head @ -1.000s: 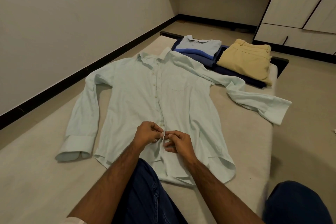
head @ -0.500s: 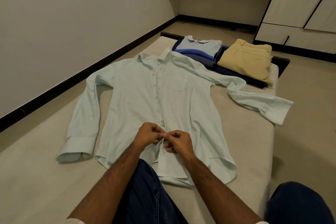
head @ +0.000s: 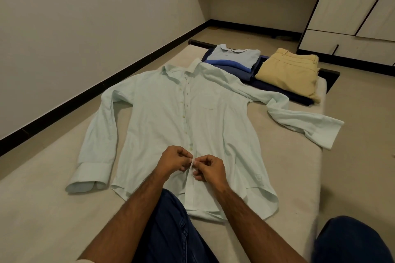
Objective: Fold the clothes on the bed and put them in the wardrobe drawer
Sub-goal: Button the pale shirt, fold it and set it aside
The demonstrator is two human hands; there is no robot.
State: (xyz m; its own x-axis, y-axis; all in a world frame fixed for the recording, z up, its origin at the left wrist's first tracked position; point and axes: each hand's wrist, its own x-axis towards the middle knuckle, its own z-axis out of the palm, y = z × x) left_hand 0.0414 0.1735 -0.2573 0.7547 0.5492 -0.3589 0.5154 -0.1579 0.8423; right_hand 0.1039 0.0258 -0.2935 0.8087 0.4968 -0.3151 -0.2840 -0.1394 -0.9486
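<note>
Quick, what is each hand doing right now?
Left hand: pinching the shirt front edge.
Right hand: pinching the same edge.

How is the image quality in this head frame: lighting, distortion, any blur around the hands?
Head view: dim, soft light, no glare; wide-angle bending bows the wall's black skirting. The pale shirt is sharp; the left hand and right hand, pinching its placket, show no motion blur. The blue-jeaned knee at bottom right is soft.
</note>
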